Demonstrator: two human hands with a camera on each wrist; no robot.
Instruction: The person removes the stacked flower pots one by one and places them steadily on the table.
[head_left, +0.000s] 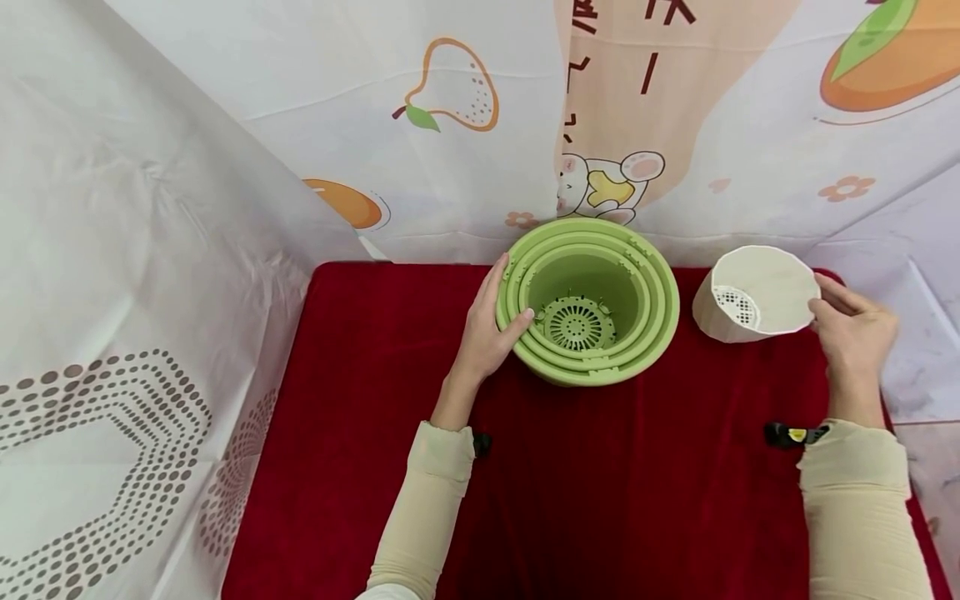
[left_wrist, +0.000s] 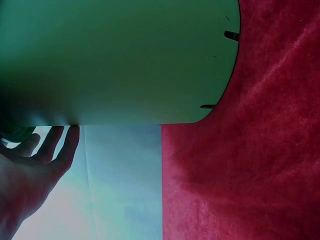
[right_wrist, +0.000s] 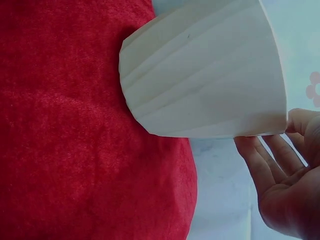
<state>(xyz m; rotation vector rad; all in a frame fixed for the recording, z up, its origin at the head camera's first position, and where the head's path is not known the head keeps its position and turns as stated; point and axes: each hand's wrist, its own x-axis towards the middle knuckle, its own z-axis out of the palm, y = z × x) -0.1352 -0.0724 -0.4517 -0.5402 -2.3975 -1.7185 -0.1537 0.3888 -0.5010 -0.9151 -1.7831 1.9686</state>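
Observation:
A stack of nested green plastic flower pots [head_left: 588,367], several rims showing one inside another, stands toward the back of the red-covered table. My left hand [head_left: 483,329] grips its left side, thumb over the rim and fingers along the outer wall. In the left wrist view the green outer wall [left_wrist: 125,65] fills the upper part, with slots near its base. To the right, my right hand [head_left: 857,329] pinches the rim of a white faceted flower pot [head_left: 780,287], thumb inside and fingers outside. Holes pierce the white pot's bottom. Its ridged side [right_wrist: 210,75] shows in the right wrist view.
The table's red velvet cloth [head_left: 600,492] reaches back to a printed white curtain [head_left: 465,183]. Another white curtain [head_left: 180,225] hangs along the left side. Dark wrist straps [head_left: 791,435] show at both sleeves.

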